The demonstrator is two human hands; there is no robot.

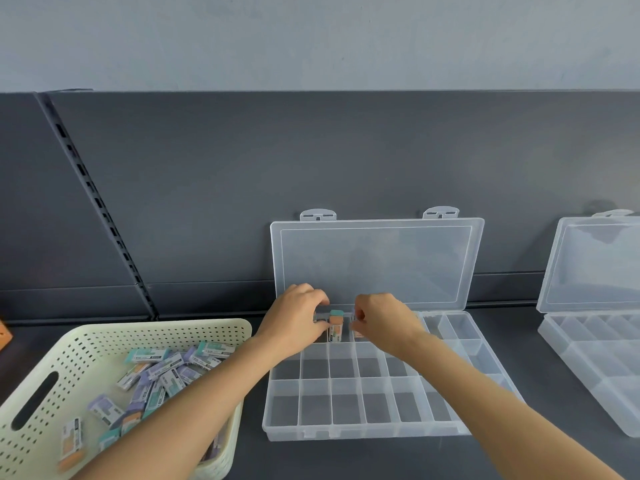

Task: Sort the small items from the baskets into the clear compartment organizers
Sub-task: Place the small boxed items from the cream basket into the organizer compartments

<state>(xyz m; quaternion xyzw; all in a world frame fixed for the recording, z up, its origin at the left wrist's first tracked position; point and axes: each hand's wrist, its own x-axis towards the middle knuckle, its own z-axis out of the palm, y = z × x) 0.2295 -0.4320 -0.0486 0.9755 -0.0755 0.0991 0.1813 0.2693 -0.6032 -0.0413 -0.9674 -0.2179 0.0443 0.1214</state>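
Note:
A clear compartment organizer point(346, 427) lies open on the dark shelf, its lid point(377, 261) leaning against the back panel. Orange and teal erasers point(335, 325) stand in a back-row compartment. My left hand point(294, 322) reaches into the back row just left of them and pinches an eraser that is mostly hidden by its fingers. My right hand point(382, 323) is at the compartment to the right, fingers curled round another small eraser point(358, 332). A cream perforated basket point(52, 358) at the left holds several wrapped erasers point(166, 368).
A second open clear organizer point(595, 362) sits at the right edge, its lid point(595, 261) raised. A slotted upright rail point(100, 206) runs down the dark back panel at the left. An orange object point(4, 332) shows at the far left edge.

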